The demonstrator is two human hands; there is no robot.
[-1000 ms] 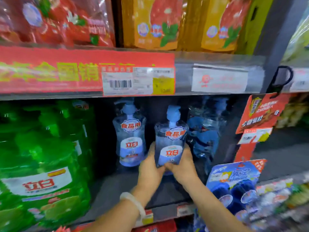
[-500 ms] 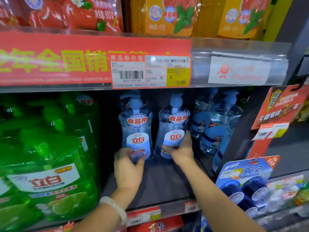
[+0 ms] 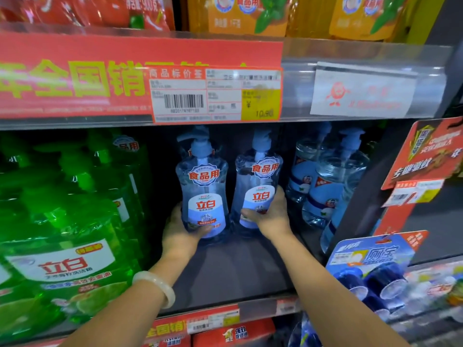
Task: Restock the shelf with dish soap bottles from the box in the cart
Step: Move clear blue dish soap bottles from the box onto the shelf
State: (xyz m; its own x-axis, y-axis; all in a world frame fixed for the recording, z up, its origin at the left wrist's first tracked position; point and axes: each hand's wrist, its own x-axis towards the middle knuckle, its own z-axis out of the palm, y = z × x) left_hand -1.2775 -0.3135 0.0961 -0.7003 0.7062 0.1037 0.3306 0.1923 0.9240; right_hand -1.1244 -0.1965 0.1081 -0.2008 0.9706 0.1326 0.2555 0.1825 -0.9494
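Left hand point(image 3: 181, 234) cups one clear blue pump-top dish soap bottle point(image 3: 204, 194), right hand point(image 3: 269, 216) grips its twin point(image 3: 258, 189), labels forward, likely squaring them on the dark shelf point(image 3: 233, 271).

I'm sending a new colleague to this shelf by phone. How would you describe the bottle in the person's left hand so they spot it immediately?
Find the red shelf-edge banner with yellow characters and look at the shelf beneath it. Right of the green dish soap bottles stand two clear pale-blue pump bottles with white labels. It is the left one, gripped low by the left hand; its twin is in the right hand.
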